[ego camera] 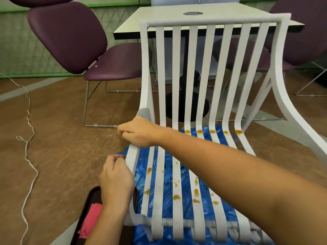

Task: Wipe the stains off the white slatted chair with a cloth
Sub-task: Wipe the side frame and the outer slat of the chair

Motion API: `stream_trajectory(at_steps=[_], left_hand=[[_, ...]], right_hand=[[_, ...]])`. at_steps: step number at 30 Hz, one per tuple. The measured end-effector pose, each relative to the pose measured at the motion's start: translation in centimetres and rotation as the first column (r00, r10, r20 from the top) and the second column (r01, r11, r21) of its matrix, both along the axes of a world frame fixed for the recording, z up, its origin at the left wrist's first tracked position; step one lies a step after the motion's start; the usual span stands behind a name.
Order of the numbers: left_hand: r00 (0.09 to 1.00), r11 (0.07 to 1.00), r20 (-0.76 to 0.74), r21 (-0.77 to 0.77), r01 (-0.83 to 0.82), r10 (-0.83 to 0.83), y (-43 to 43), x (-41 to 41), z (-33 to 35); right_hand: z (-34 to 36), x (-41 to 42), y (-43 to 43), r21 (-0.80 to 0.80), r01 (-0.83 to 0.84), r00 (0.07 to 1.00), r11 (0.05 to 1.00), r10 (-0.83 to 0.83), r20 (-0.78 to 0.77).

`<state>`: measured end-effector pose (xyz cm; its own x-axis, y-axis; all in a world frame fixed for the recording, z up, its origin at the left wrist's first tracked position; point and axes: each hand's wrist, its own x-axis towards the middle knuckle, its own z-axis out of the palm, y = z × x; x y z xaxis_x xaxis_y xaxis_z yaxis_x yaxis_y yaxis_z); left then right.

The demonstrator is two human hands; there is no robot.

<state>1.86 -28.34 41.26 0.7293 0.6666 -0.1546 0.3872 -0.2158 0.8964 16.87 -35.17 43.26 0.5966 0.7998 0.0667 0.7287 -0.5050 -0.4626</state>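
Observation:
A white slatted chair [177, 89] stands in front of me, with brown-orange stains [195, 192] spotted over its seat slats and in a row at the bend of the backrest. My right hand [139, 132] reaches across the seat and grips a grey-white cloth [144, 113] against the chair's left frame rail. Lower on the same rail, my left hand [115, 181] grips the left edge of the seat.
Blue plastic sheeting [169, 174] lies under the chair. A dark tray [85, 209] with a pink cloth [89, 221] sits on the floor at lower left. Purple chairs [70, 36] and a white table [177, 15] stand behind. A white cord [29, 156] trails across the brown floor.

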Motion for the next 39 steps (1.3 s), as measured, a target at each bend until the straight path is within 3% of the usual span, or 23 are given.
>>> stream_trajectory(at_steps=[4, 8, 13, 17, 19, 21, 23, 27, 29, 31, 33, 36, 39], left_hand=[[1.0, 1.0, -0.007, 0.012, 0.023, -0.023, -0.2, -0.1, 0.1], [1.0, 1.0, -0.005, 0.003, -0.002, 0.002, -0.3, 0.0, 0.4], [0.991, 0.995, 0.083, -0.019, -0.101, 0.103, -0.6, -0.4, 0.7], [0.932, 0.963, 0.256, -0.142, -0.227, 0.258, -0.8, -0.6, 0.2], [0.883, 0.943, 0.344, -0.209, -0.259, 0.319, -0.5, -0.5, -0.1], [0.837, 0.933, 0.426, -0.257, -0.253, 0.344, -0.3, -0.5, -0.5], [0.827, 0.951, 0.483, -0.244, -0.188, 0.287, -0.2, -0.8, -0.8], [0.845, 0.993, 0.527, 0.112, 0.031, -0.086, -1.1, -3.2, -0.9], [0.826, 0.949, 0.498, 0.288, 0.13, -0.264, -2.6, -5.1, -0.6], [0.813, 0.914, 0.455, 0.344, 0.215, -0.363, -4.7, -6.7, 0.0], [0.804, 0.916, 0.448, 0.273, 0.294, -0.392, -6.8, -8.2, 0.9], [0.824, 0.892, 0.443, -0.105, 0.439, -0.354, -9.0, -9.1, 2.7], [0.91, 0.788, 0.242, -0.457, 0.413, -0.336, -9.9, -8.9, 3.6]], right_hand=[[0.7, 4.2, 0.9, -0.113, 0.152, 0.977, 0.982, -0.133, 0.166], [1.7, 4.5, 2.4, -0.241, 0.212, 0.945, 0.947, -0.136, 0.296], [1.2, -0.2, 1.9, -0.094, 0.16, 0.973, 0.983, -0.141, 0.181], [-0.1, -5.9, 1.7, 0.222, 0.253, 0.963, 0.942, -0.222, -0.153], [-0.6, -8.6, 2.0, 0.381, 0.357, 0.894, 0.853, -0.194, -0.404], [-0.2, -10.7, 1.8, 0.512, 0.492, 0.734, 0.704, -0.019, -0.679], [0.6, -12.5, 1.1, 0.554, 0.615, 0.563, 0.561, 0.179, -0.807], [1.9, -15.3, -2.3, 0.459, 0.824, 0.3, 0.333, 0.431, -0.851], [2.7, -15.9, -4.7, 0.373, 0.909, 0.223, 0.187, 0.538, -0.813], [3.2, -16.5, -7.4, 0.312, 0.946, 0.184, 0.092, 0.64, -0.746], [3.6, -17.6, -9.9, 0.303, 0.951, 0.181, 0.055, 0.697, -0.694], [4.3, -19.2, -12.9, 0.296, 0.955, 0.212, -0.006, 0.713, -0.668], [4.5, -19.9, -15.1, 0.265, 0.959, 0.256, -0.098, 0.7, -0.667]])
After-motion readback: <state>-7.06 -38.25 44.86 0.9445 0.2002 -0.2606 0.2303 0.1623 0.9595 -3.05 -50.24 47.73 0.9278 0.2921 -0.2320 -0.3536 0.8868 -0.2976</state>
